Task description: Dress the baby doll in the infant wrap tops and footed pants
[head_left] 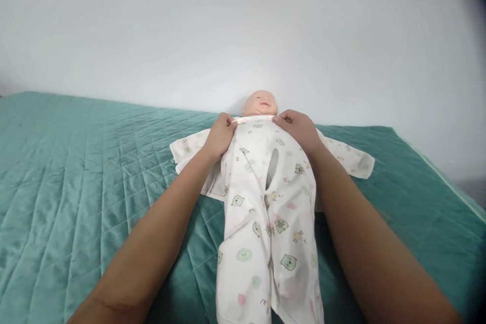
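Note:
A baby doll [260, 103] lies on its back with its head near the wall. White baby pants [243, 212] printed with small green animals are spread over its body, the legs running toward me. At the left corner of the waistband my left hand [223, 134] pinches the cloth. My right hand [298, 129] grips the waistband's right corner with thumb and fingers. A matching white shirt [347, 157] lies beneath, its sleeves stretched out to both sides. The doll's trunk and limbs are hidden by the cloth.
A green quilted bedspread [94, 187] lies under everything. A plain pale wall [190, 35] rises directly behind the doll's head. The bed's right edge [436, 169] runs off at an angle.

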